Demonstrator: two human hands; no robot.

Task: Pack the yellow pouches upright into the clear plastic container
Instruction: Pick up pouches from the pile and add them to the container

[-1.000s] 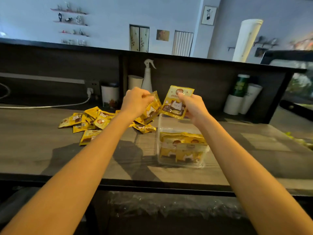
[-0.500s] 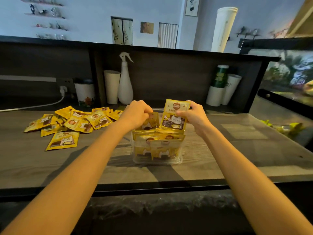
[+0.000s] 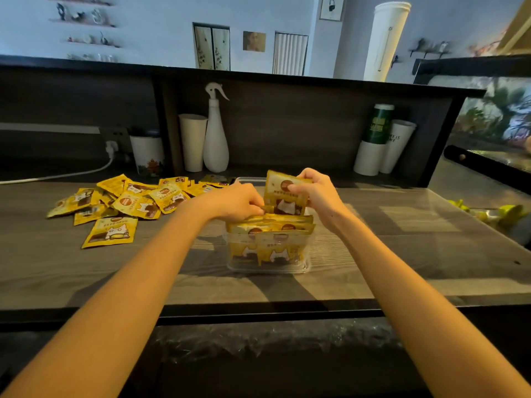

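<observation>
The clear plastic container (image 3: 268, 267) stands on the counter in the middle, with several yellow pouches (image 3: 270, 248) upright in its near part. My right hand (image 3: 317, 193) grips the top of one yellow pouch (image 3: 283, 193), held upright and partly lowered behind the packed row. My left hand (image 3: 241, 202) is over the container's left side, fingers closed on another pouch (image 3: 267, 208) that is mostly hidden under them. A loose heap of yellow pouches (image 3: 123, 202) lies flat on the counter to the left.
Along the back panel stand a white spray bottle (image 3: 215, 139), white paper cups (image 3: 192, 142), a printed cup (image 3: 148, 153), and stacked cups (image 3: 376, 139) on the right. A white cable (image 3: 57, 175) runs at far left. A glass tank (image 3: 494, 124) sits at the right.
Both hands came down from above the counter to the container. The two pouches sank from mid-air into the space behind the packed row; the left one is now nearly hidden.
</observation>
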